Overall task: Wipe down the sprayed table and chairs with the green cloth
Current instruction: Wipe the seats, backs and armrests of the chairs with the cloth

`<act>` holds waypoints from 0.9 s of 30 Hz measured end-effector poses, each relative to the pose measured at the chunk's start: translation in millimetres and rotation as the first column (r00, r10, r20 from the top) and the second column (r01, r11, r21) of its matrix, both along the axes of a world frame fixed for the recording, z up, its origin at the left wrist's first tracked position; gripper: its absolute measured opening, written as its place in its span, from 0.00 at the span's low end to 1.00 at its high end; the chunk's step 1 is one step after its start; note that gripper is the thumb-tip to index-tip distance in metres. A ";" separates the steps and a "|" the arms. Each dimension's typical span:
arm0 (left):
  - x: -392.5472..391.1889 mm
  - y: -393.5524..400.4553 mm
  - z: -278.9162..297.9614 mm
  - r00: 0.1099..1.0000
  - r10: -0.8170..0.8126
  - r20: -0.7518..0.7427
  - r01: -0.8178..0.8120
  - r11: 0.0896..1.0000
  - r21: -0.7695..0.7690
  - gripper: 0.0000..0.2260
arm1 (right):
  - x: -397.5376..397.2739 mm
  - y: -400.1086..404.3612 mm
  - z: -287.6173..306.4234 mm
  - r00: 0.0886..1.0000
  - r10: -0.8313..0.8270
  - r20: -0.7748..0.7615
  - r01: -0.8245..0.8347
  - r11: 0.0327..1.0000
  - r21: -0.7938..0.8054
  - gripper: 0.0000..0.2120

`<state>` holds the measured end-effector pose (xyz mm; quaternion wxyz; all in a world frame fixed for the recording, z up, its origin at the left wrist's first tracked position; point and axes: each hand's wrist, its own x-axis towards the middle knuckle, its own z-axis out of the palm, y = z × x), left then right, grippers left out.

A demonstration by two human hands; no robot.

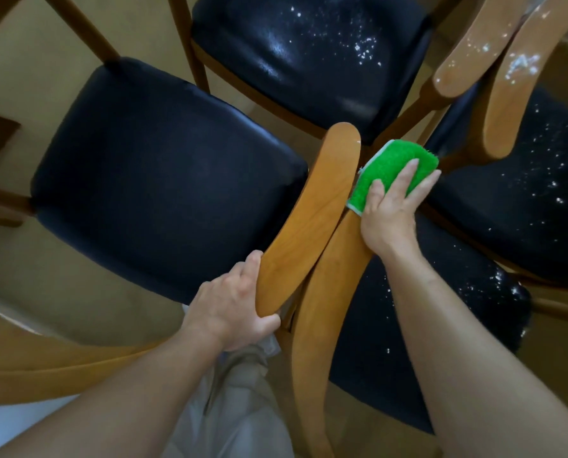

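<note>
Several wooden chairs with dark padded seats stand close together below me. My left hand grips the lower end of the curved wooden backrest of the left chair, whose seat looks free of droplets. My right hand presses the folded green cloth against the top of the neighbouring chair's wooden backrest, fingers wrapped over the cloth. White spray droplets speckle the seat at the far middle, the seat at the right and the seat at the lower right.
Two more wooden backrests at the upper right carry white droplets. A rounded wooden edge curves through the lower left. Beige floor shows between the chairs. My light trousers are at the bottom centre.
</note>
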<state>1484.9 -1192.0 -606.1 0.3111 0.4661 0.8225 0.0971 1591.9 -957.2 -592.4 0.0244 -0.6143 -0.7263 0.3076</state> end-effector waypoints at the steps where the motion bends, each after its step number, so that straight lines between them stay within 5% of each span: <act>1: 0.6 0.2 0.9 1.000 -0.004 0.004 0.004 1.000 -0.002 0.44 | 2.6 -14.7 0.1 1.000 0.030 0.007 -0.030 0.999 -0.011 0.31; 6: -3.2 1.9 1.9 1.000 -0.024 -0.004 0.024 0.999 -0.046 0.44 | 21.4 -106.1 6.2 0.991 0.135 0.013 -0.133 0.987 -0.086 0.31; 10: -4.8 1.4 12.6 0.985 0.030 0.170 -0.020 0.998 -0.059 0.38 | 36.5 -134.9 10.1 0.991 0.131 -0.013 -0.131 0.971 -0.199 0.32; 12: -11.6 15.2 20.6 0.945 0.177 0.275 -0.156 0.983 -0.098 0.30 | 34.8 -122.3 12.0 0.992 0.118 -0.049 -0.126 0.971 -0.204 0.33; 15: -9.6 67.3 23.7 0.801 0.484 0.351 -0.456 0.875 -0.165 0.33 | 28.9 -93.2 13.1 0.995 0.020 -0.099 -0.034 0.989 -0.143 0.32; 20: 15.1 113.7 8.3 0.799 0.595 -0.081 -0.601 0.795 -0.087 0.34 | 8.6 -32.6 -0.7 0.955 -0.151 -0.256 0.181 0.979 0.097 0.18; 27: 20.7 114.9 3.9 0.799 0.575 -0.176 -0.592 0.804 -0.059 0.31 | -5.5 35.1 -15.8 0.924 -0.236 -0.302 0.300 0.935 0.187 0.25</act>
